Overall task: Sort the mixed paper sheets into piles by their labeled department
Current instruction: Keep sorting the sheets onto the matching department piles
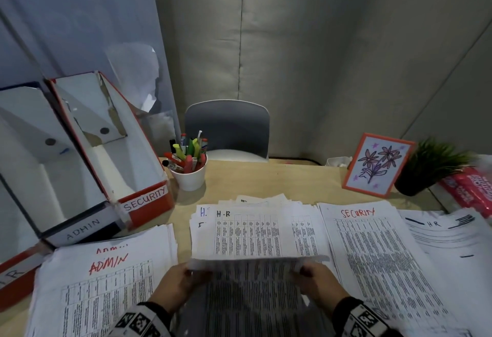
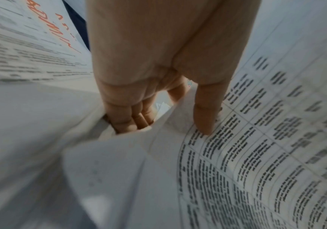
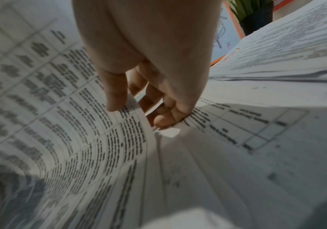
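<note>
Both hands hold a bundle of printed sheets (image 1: 255, 240) marked "H.R", its near edge bent up off the centre stack (image 1: 255, 299). My left hand (image 1: 177, 282) pinches the left corner, thumb (image 2: 205, 114) on the printed face, fingers (image 2: 127, 119) curled underneath. My right hand (image 1: 316, 282) pinches the right corner, thumb (image 3: 116, 94) on top, fingers (image 3: 170, 114) under. An ADMIN pile (image 1: 101, 291) lies to the left. A SECURITY pile (image 1: 378, 256) lies to the right, with another HR pile (image 1: 447, 240) beyond it.
File boxes labelled SECURITY (image 1: 145, 198) and ADMIN (image 1: 82, 226) stand at the left. A white cup of markers (image 1: 189, 174) sits behind the papers. At the right rear are a framed flower drawing (image 1: 378, 164), a potted plant (image 1: 428, 166) and a red packet (image 1: 471, 190). A chair (image 1: 226, 128) faces the desk.
</note>
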`<state>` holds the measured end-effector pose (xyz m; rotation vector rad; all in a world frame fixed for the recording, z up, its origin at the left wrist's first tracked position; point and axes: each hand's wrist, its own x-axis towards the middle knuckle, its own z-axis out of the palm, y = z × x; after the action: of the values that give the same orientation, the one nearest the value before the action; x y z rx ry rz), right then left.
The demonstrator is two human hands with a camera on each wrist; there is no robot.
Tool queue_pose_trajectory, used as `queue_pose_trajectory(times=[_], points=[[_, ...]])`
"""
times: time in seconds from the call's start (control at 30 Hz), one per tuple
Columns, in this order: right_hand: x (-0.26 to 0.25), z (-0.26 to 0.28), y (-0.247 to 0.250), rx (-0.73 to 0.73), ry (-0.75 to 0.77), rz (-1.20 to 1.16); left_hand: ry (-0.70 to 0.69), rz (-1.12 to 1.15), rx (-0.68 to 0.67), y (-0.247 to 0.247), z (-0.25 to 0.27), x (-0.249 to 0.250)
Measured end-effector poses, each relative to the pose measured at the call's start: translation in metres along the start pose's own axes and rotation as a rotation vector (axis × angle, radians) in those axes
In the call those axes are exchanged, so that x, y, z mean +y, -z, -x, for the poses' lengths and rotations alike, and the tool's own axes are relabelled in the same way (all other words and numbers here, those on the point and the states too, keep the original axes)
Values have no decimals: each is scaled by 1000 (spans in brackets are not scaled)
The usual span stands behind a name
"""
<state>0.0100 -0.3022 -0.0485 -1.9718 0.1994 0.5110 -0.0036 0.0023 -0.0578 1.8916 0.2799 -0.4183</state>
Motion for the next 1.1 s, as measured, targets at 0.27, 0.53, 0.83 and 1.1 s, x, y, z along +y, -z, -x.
queue_pose_trajectory(times=[0.27, 0.53, 0.83, 1.1], points=[[-17, 4, 3, 132, 76, 17, -86, -270, 328, -2, 10, 17], [-61, 20, 19, 368, 295, 51, -315, -83, 442, 4, 36, 69], [-53, 30, 8, 353, 520, 269, -350, -179, 463, -9, 43, 62], [-40, 18, 3, 407, 476, 392, -337, -168, 427, -14, 42, 49]])
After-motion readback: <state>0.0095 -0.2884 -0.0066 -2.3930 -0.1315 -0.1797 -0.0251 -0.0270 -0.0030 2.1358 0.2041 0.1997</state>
